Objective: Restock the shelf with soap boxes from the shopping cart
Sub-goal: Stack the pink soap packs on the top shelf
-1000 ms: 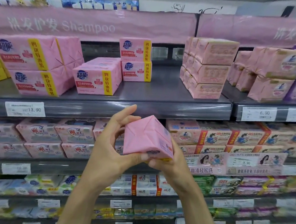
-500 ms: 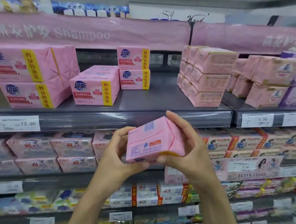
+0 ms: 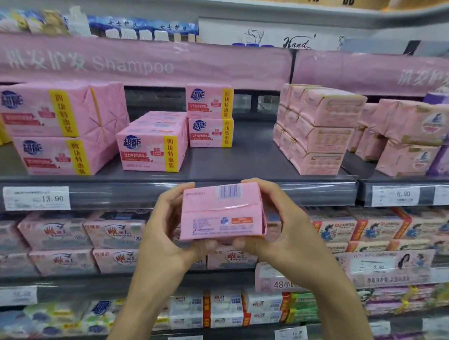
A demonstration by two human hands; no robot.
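A pink soap box is held in front of the shelf edge, its barcode side up and its printed back facing me. My left hand grips its left end, fingers curled behind and thumb under the bottom. My right hand grips the right end the same way. Just above and behind lies the grey shelf with a bare strip in its middle. Matching pink boxes stand there: one at the front, two stacked further back, and a larger stack at the left. The shopping cart is out of view.
Paler pink packs are stacked at the right of the same shelf, with more pink and purple packs beyond a divider. A pink banner hangs above. Lower shelves are packed with other soaps behind price tags.
Both hands have turned the box from a tilted corner-on pose to level, with the barcode up, and lifted it toward the shelf edge. The view has tilted upward.
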